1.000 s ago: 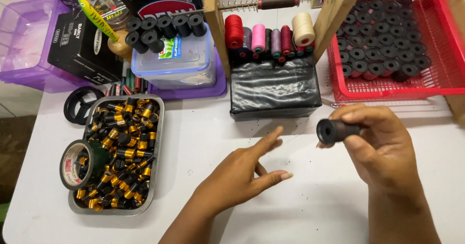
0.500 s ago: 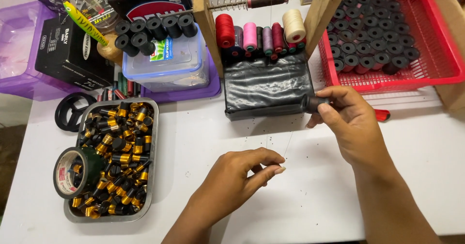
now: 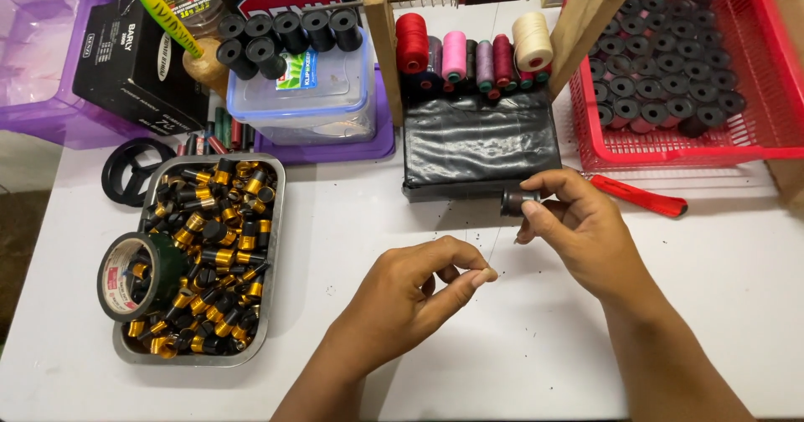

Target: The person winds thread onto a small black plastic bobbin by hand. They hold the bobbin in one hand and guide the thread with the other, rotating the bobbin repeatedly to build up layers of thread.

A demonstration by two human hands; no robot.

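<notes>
Your right hand (image 3: 586, 238) grips a dark spool (image 3: 519, 201) | left hand (image 3: 410, 296) pinches the thin thread (image 3: 496, 250) (barely visible) | risk: slack grip lets it slip and unwind.

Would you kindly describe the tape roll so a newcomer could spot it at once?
Start at the metal tray on the left of the white table, full of small black-and-gold caps. The tape roll leans on its near left edge: one large dark-green ring with a pale core, far bigger than the caps.
</notes>
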